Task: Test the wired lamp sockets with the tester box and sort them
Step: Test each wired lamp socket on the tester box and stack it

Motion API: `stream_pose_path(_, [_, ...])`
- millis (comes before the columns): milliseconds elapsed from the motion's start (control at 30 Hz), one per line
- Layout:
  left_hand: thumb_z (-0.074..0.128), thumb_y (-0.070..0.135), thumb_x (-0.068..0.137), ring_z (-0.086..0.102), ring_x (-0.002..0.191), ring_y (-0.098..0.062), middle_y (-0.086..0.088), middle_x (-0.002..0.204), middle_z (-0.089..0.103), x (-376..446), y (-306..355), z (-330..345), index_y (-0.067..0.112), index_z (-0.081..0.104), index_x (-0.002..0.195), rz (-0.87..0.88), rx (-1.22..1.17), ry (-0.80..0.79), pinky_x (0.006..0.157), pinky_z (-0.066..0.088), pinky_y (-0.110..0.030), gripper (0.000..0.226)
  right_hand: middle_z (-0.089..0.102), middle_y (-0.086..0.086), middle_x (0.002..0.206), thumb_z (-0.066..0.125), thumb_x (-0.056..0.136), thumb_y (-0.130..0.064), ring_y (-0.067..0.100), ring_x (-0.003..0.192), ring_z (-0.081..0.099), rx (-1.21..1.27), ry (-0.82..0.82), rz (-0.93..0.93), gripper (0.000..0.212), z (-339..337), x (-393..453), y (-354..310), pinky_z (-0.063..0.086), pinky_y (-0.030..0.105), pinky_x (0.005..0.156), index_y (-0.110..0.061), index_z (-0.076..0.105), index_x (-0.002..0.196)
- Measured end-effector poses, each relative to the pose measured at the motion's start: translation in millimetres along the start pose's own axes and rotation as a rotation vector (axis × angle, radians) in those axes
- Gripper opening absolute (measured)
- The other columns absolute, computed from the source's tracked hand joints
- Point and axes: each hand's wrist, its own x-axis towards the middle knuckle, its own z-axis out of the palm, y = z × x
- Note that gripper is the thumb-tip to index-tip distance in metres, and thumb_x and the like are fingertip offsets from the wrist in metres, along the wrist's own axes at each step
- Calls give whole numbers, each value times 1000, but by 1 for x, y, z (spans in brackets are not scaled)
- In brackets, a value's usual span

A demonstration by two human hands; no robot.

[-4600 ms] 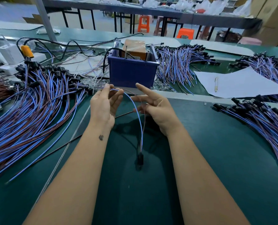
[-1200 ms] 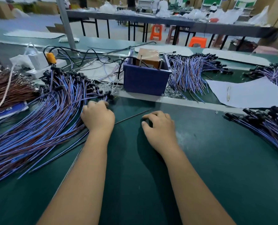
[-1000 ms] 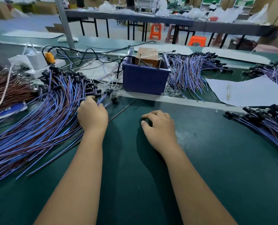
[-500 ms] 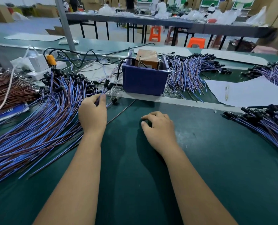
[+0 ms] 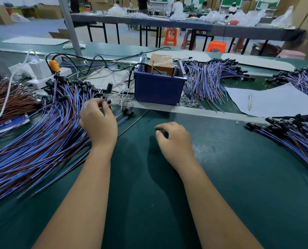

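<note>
Sockets point(image 5: 63, 97) on blue and brown wires lie in a big fanned heap over the left of the green tabletop point(image 5: 239, 177), black heads pointing toward the far side. The left hand point(image 5: 98, 119) sits on the heap's right edge, thumb and forefinger pinched together on a wire just below one black socket head; the picture is blurred there, so I can't say which wire. A couple of loose sockets point(image 5: 128, 113) lie just right of that hand.

The right hand point(image 5: 174, 139) rests on bare tabletop, well apart from any heap, fingers curled under. Something dark shows beneath the fingertips, but I cannot tell whether it is a held thing or only shadow.

Straight ahead, past a pale strip point(image 5: 203, 111) across the tabletop, stands a blue bin point(image 5: 158, 87) with a brown box point(image 5: 161, 64) inside it and black cable running out to the left. A second heap point(image 5: 209, 81) lies just right of the bin, a third point(image 5: 289, 133) along the right edge, and a fourth point(image 5: 302, 79) farther back on the right. Between those last two lies a white sheet point(image 5: 275, 101) with a pen point(image 5: 249, 101) on it.

At far left are a bundle of brown wires point(image 5: 7, 97), a white power strip point(image 5: 40, 72) and an orange plug point(image 5: 54, 65).
</note>
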Motion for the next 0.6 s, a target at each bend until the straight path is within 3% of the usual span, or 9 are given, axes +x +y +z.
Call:
stream_pose_path(67, [42, 9, 98, 54, 95, -32, -14, 101, 61, -5, 11, 0, -1, 57, 105, 103, -74, 52, 89, 41, -46, 19, 67, -3, 94, 55, 94, -11, 12, 89, 59, 292, 62, 37, 18, -3, -1, -4, 44, 17, 80, -15, 71, 100])
stream_pose_path(167, [43, 1, 95, 53, 91, -27, -9, 94, 59, -19, 36, 1, 0, 58, 98, 344, -235, -52, 84, 40, -36, 15, 68, 7, 79, 44, 101, -12, 14, 64, 65, 813, -78, 204, 24, -6, 0, -11, 47, 21, 55, -12, 67, 95])
stream_pose_path(233, [50, 0, 93, 52, 93, -20, 0, 95, 58, -34, 54, 4, 6, 61, 96, 527, -323, -223, 84, 38, -27, 13, 67, 11, 77, 33, 106, -24, 18, 60, 66, 1096, -180, 311, 32, -7, 5, -13, 50, 24, 53, -14, 63, 103])
stream_pose_path(300, [58, 0, 86, 52, 102, -19, 1, 100, 61, -54, 69, 8, 9, 68, 92, 612, -391, -388, 90, 43, -32, 14, 65, 10, 80, 26, 106, -33, 17, 65, 65, 1341, -230, 375, 37, -10, 8, -14, 52, 27, 59, -17, 59, 112])
stream_pose_path(367, [63, -1, 82, 49, 109, -18, 1, 101, 61, -73, 81, 10, 11, 72, 89, 561, -506, -549, 87, 47, -37, 17, 62, 7, 94, 29, 106, -27, 15, 81, 67, 1547, -179, 407, 29, -14, 9, -9, 54, 27, 75, -15, 55, 110])
stream_pose_path(400, [65, -3, 81, 50, 108, -13, 3, 98, 60, -80, 85, 11, 12, 73, 88, 534, -573, -616, 85, 47, -33, 18, 59, 8, 101, 29, 106, -27, 16, 94, 66, 1629, -159, 420, 29, -17, 9, -7, 52, 30, 90, -13, 54, 108])
stream_pose_path(467, [66, -5, 81, 55, 97, -8, 1, 91, 62, -89, 88, 11, 17, 71, 86, 451, -700, -756, 82, 43, -24, 24, 56, 13, 109, 27, 105, -38, 26, 115, 54, 1785, -179, 427, 42, -23, 7, 0, 34, 39, 113, -7, 54, 111])
stream_pose_path(533, [63, -2, 79, 57, 82, -23, -10, 85, 63, -90, 90, 10, 22, 69, 80, 248, -813, -933, 79, 44, -28, 24, 62, 17, 104, 29, 104, -41, 28, 106, 59, 1772, -141, 455, 47, -31, 9, 6, 39, 37, 108, -4, 59, 106])
stream_pose_path(600, [54, 1, 74, 54, 74, -21, -9, 77, 61, -88, 84, 11, 20, 69, 70, 52, -895, -1087, 75, 44, -25, 25, 63, 17, 92, 35, 104, -29, 21, 78, 65, 1641, -43, 515, 37, -37, 13, 10, 54, 30, 76, -2, 59, 98])
